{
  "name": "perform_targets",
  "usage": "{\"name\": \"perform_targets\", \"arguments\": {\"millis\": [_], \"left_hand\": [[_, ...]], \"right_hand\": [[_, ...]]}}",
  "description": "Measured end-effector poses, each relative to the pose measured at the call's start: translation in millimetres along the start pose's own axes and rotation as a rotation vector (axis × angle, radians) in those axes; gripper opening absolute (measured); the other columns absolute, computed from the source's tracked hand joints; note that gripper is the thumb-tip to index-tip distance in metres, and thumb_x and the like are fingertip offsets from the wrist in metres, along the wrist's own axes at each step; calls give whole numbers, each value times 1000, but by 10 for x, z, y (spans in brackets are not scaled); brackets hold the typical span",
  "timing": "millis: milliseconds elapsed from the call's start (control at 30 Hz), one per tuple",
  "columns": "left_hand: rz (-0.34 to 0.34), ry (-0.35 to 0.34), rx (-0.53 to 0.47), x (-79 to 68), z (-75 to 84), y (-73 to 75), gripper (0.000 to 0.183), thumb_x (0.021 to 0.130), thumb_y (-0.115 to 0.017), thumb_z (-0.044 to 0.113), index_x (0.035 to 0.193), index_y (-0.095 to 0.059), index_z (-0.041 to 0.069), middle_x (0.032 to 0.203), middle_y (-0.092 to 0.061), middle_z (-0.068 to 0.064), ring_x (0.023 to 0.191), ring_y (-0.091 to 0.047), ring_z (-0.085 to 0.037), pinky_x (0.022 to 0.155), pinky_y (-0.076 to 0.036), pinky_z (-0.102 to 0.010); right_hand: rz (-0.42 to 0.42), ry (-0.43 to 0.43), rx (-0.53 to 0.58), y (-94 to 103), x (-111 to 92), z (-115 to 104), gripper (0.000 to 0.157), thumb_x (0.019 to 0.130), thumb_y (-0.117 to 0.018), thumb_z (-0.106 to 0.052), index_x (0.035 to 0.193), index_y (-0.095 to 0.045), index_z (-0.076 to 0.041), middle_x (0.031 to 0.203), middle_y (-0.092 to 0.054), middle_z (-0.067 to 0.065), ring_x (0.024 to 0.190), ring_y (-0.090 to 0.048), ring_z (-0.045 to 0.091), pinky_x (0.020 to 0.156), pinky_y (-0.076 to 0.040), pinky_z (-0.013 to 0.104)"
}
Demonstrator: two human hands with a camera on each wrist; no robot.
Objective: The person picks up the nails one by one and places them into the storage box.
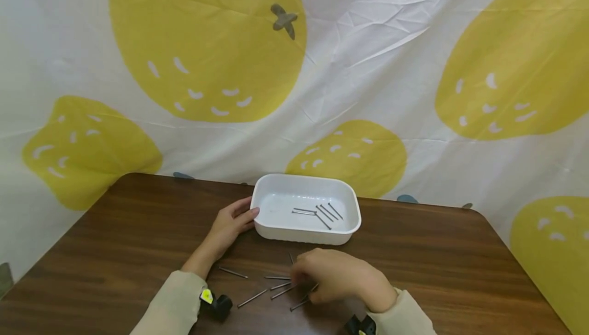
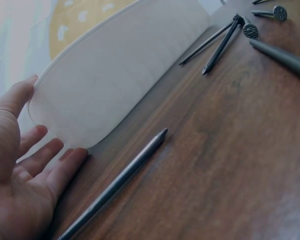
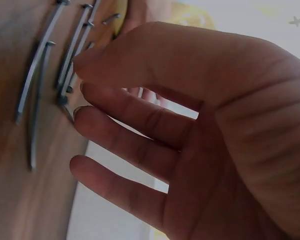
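Observation:
A white rectangular tray (image 1: pixel 299 236) stands toward the back of the table with several nails (image 1: pixel 304 212) lying in it. My left hand (image 1: pixel 232 221) holds its left end, thumb at the rim and fingers against the side, as the left wrist view also shows. In front of the tray, loose nails (image 1: pixel 252 298) are scattered on the wood. My right hand (image 1: pixel 338 277) hovers low over their right part, hiding some. In the right wrist view its fingers (image 3: pixel 125 135) are loosely bent, thumb and index tips apart near several nails (image 3: pixel 35 100), with nothing visibly held.
The dark brown wooden table (image 1: pixel 460 263) reaches back to a white curtain (image 1: pixel 359 69) with yellow fruit prints. One nail (image 1: pixel 233 272) lies close to the left wrist. Small black devices (image 1: pixel 223 306) are strapped at both wrists.

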State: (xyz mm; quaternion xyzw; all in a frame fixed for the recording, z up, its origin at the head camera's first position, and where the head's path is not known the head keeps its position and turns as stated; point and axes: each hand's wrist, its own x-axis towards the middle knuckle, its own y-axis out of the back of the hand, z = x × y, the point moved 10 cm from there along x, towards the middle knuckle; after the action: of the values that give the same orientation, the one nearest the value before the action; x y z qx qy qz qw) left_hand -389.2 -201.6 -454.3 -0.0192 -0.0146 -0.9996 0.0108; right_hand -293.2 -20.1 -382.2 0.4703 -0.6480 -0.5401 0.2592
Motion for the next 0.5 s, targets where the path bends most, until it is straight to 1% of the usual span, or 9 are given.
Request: {"name": "perform_targets", "arguments": {"millis": [233, 500], "left_hand": [[-5, -1, 3, -6, 2, 5, 59, 101, -64, 26, 150, -44, 1, 154, -47, -23, 131, -57, -31, 106, -55, -40], [-10, -13, -2, -5, 6, -3, 58, 101, -63, 25, 150, -44, 1, 153, -48, -24, 131, -57, -32, 106, -56, -39]], "right_hand": [[-35, -27, 3, -131, 63, 43, 32, 67, -79, 0, 88, -71, -23, 83, -63, -15, 75, -52, -5, 69, -49, 13], [-32, -42, -10, -201, 112, 110, 32, 65, -75, 3, 81, -68, -23, 74, -56, -14, 67, -48, -3, 59, -43, 12]]}}
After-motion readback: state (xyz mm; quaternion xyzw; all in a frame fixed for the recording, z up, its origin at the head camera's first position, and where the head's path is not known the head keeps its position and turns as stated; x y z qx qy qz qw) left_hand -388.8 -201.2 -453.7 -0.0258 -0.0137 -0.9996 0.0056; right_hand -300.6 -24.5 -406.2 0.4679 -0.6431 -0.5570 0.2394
